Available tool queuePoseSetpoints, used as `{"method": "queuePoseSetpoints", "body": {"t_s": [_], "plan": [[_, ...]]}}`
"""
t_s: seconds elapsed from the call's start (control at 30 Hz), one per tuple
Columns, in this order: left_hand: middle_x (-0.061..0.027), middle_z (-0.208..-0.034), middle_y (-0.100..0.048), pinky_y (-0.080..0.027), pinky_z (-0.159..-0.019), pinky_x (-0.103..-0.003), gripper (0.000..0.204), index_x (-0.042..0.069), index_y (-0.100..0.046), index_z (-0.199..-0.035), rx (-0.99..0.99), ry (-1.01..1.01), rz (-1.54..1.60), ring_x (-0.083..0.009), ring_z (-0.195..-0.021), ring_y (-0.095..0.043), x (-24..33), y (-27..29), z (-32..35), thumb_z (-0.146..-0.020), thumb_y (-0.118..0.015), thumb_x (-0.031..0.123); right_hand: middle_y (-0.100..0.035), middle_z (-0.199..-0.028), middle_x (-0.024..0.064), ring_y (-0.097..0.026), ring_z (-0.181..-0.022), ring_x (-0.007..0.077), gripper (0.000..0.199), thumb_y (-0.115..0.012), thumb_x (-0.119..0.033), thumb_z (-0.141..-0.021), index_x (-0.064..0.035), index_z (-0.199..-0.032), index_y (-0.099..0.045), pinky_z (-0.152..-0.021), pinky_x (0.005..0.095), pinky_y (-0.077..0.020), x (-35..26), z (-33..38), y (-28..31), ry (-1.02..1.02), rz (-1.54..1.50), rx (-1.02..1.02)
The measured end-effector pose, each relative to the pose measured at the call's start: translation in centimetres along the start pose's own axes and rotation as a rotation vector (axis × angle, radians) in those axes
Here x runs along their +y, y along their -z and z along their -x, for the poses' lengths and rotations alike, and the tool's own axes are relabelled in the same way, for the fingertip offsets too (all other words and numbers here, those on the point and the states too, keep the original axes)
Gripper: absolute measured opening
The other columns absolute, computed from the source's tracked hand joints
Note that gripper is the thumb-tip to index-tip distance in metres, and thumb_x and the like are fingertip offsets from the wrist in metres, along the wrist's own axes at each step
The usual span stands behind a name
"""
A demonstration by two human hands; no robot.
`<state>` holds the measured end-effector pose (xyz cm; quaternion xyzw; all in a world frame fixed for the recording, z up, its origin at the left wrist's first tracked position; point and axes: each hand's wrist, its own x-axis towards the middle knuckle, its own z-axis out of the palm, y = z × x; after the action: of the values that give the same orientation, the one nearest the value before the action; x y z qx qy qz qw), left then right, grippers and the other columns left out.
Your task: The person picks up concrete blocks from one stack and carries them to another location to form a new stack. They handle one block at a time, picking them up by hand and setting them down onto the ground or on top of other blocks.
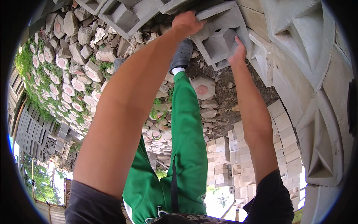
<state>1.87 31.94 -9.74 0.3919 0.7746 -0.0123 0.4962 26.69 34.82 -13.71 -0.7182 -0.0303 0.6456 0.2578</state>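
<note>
A square grey concrete vent block (219, 45), with a raised rim and a hollow patterned face, is tilted between my hands at the top of the view. My left hand (187, 23) is closed at its upper left edge, fingers partly hidden behind the rim. On the opposite side my right hand (238, 55) grips the lower right edge, its thumb lying over the rim and the other fingers out of sight under the block. Beside my left hand are more grey vent blocks (128, 16). My dark clog (182, 56) stands just below the held block.
Large patterned concrete blocks (298, 30) form a stack along the right. Hexagonal pavers (78, 84) and broken stones (76, 52) cover the ground at left, with a loose hexagonal paver (203, 88) near my foot. Pale blocks (246, 156) and grey blocks (31, 123) are stacked farther off.
</note>
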Motion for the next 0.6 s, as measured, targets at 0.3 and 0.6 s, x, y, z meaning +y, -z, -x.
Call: {"method": "queuePoseSetpoints", "body": {"t_s": [0.3,0.6], "plan": [[-0.0193,-0.105,-0.066,-0.049,-0.090,-0.043,0.054,0.007,-0.061,-0.118,0.035,0.007,0.103,-0.0350,-0.102,-0.062,0.3,-0.7,1.5,-0.083,-0.059,0.049,-0.058,-0.116,0.0135,-0.057,-0.108,0.0330,0.040,-0.059,-0.007,-0.081,-0.0017,-0.121,-0.052,-0.091,0.0491,-0.0456,-1.0,1.4,0.8,-0.047,0.031,-0.075],[-0.0246,-0.102,-0.064,-0.048,-0.088,-0.046,0.051,0.003,-0.053,-0.125,0.110,0.142,0.373,-0.0396,-0.098,-0.061,-5.3,-1.0,16.8,-0.082,-0.064,0.029,-0.057,-0.117,0.0135,-0.056,-0.110,0.0310,0.048,-0.058,0.001,-0.077,-0.0007,-0.124,-0.049,-0.093,0.0463,-0.0464,2.1,13.8,1.7,-0.030,0.163,-0.152]]}}
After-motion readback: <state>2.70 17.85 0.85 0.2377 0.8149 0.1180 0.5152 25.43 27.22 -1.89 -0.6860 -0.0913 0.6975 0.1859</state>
